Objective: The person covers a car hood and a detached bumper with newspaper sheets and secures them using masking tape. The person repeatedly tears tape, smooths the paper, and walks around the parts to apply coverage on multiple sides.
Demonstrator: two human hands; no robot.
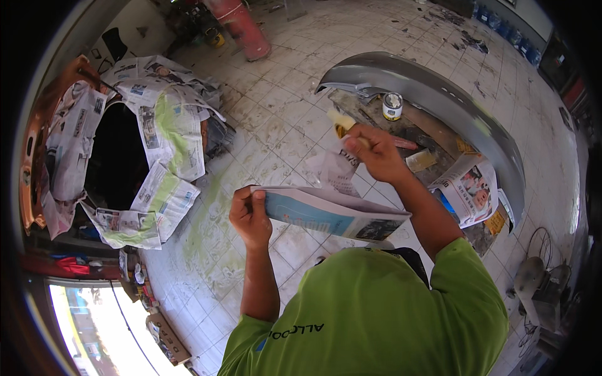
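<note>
My left hand (251,213) grips the left end of a folded newspaper (307,216), which spreads across in front of my chest with a blue area on its near side. Higher and to the right, my right hand (376,153) is closed in a pinch on a small pale yellow object (342,122); its exact kind is unclear. Below those fingers shows a crumpled newspaper piece (335,170), and whether the hand also holds it I cannot tell. A grey car bumper (439,88) curves beyond my right hand, with a small open can (392,108) beside it.
An orange car body part (30,156) at the left is covered with newspaper sheets (169,131) smeared green. More newspaper (467,191) lies against the bumper's near end. A red cylinder (241,28) stands far off, a dusty fan (530,276) at the right. Pale green dust marks the tiled floor (238,182).
</note>
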